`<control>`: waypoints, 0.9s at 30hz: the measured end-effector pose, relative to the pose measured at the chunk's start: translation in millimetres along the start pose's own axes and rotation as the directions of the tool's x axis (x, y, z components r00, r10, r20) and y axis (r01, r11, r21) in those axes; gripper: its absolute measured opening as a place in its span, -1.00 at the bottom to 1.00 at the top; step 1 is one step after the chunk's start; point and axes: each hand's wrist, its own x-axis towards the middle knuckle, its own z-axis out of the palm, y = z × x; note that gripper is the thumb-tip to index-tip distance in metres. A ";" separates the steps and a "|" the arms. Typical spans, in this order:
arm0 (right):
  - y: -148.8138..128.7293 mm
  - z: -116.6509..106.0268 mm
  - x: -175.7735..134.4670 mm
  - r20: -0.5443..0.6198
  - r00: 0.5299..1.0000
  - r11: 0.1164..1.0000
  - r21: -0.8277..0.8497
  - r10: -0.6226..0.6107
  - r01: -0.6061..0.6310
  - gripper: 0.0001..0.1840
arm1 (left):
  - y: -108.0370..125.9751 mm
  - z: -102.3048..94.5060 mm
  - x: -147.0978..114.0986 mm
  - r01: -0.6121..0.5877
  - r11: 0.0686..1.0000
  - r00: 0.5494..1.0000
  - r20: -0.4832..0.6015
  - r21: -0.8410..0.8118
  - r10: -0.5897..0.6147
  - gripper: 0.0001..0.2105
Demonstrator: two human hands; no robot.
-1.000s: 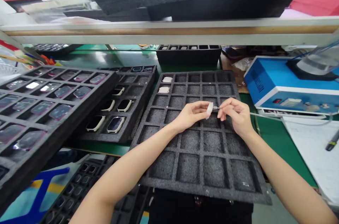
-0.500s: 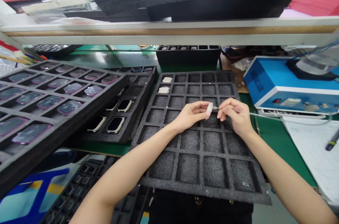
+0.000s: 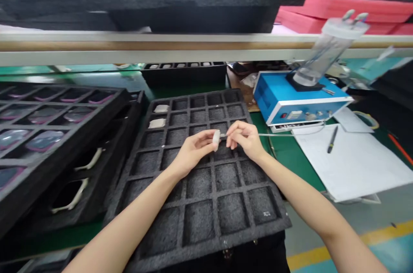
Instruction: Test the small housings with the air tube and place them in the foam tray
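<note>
Between the thumb and fingers of my left hand (image 3: 195, 149) is a small white watch case (image 3: 216, 139), held on edge above a black foam tray (image 3: 230, 217). My right hand (image 3: 247, 139) pinches a thin dispensing nozzle (image 3: 223, 135), its tip at the right side of the case; whether they touch I cannot tell. From it a clear hose (image 3: 279, 135) runs right toward a blue dispenser box (image 3: 297, 105). Two more white pieces, one nearest the back (image 3: 161, 108) and one in front of it (image 3: 157, 123), lie in the tray's left column.
At left, a tilted foam tray (image 3: 61, 144) of dark screens overlaps another tray (image 3: 106, 174) with white-framed watches. A clear cylinder (image 3: 322, 56) stands on the blue box. Paper (image 3: 348, 170) and a pen (image 3: 332, 139) lie at right. A shelf edge (image 3: 193, 45) crosses behind.
The view has swung right, bringing in more of the blue box, cylinder and paper. Both hands keep their grips on the watch case and nozzle over the tray.
</note>
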 end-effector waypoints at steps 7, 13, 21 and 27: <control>-0.8 0.7 0.7 0.007 1.000 0.999 0.031 0.027 -0.027 -0.99 | 1.1 0.6 -0.7 0.015 0.999 1.000 -0.007 0.028 -0.015 -0.59; -0.7 0.4 0.5 0.015 1.000 0.999 0.032 0.025 -0.025 -0.99 | 2.4 1.8 -0.8 0.012 0.999 1.000 -0.021 0.036 -0.011 -0.60; 0.4 0.2 0.8 0.015 1.000 0.999 0.029 0.023 -0.024 -0.99 | 0.1 0.0 -0.1 0.017 1.000 1.000 -0.012 0.018 -0.016 -0.59; -0.5 -2.2 -2.1 -0.125 0.990 0.998 -0.029 -0.063 0.060 -0.98 | -2.5 -0.2 0.3 0.028 0.987 1.000 0.004 -0.161 -0.028 -0.66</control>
